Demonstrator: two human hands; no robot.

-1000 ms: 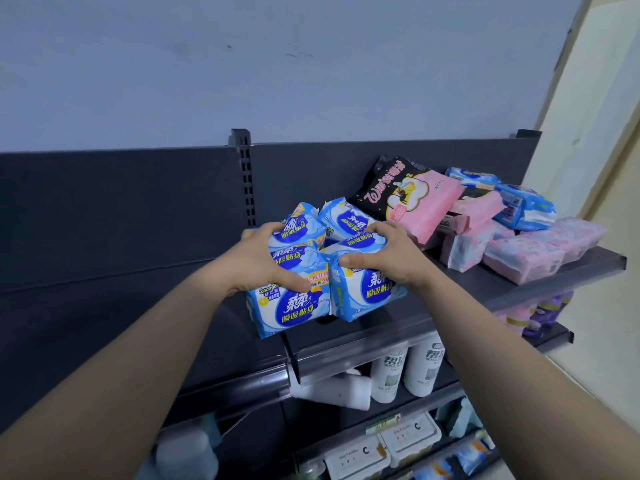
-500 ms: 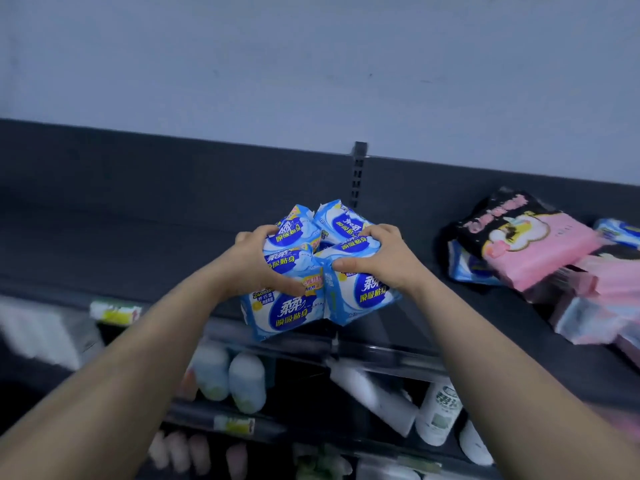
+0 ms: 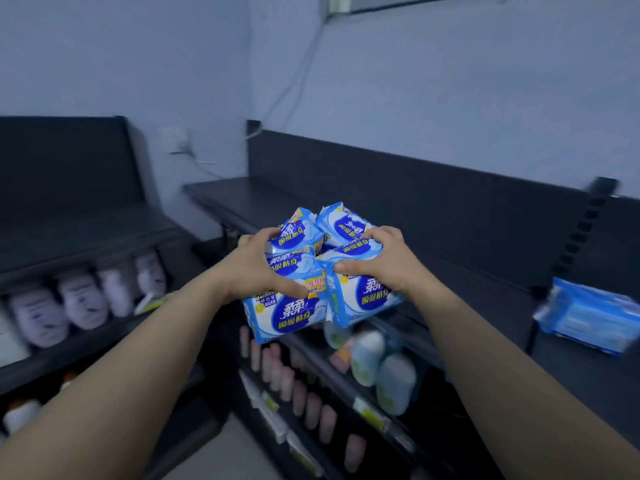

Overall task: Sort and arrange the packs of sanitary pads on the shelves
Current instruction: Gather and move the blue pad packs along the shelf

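I hold a cluster of several blue and white pad packs (image 3: 294, 313) in the air, in front of the dark top shelf (image 3: 242, 199). My left hand (image 3: 256, 268) grips the packs on the left side, thumb across the front pack. My right hand (image 3: 377, 261) grips the packs on the right, fingers curled over their tops. One more blue pack (image 3: 588, 317) lies flat on the shelf at the right edge of view, blurred.
A second dark shelf unit (image 3: 69, 216) stands at the left with white bottles (image 3: 79, 299) on its lower level. Below the packs, lower shelves carry pale bottles (image 3: 394, 379) and a row of pink tubes (image 3: 301, 393). A cable (image 3: 294, 81) runs down the wall.
My view has swung left along the shelf while both hands carried the blue packs leftward. The pink and black packs have left the view. The corner and the left shelf unit have appeared.
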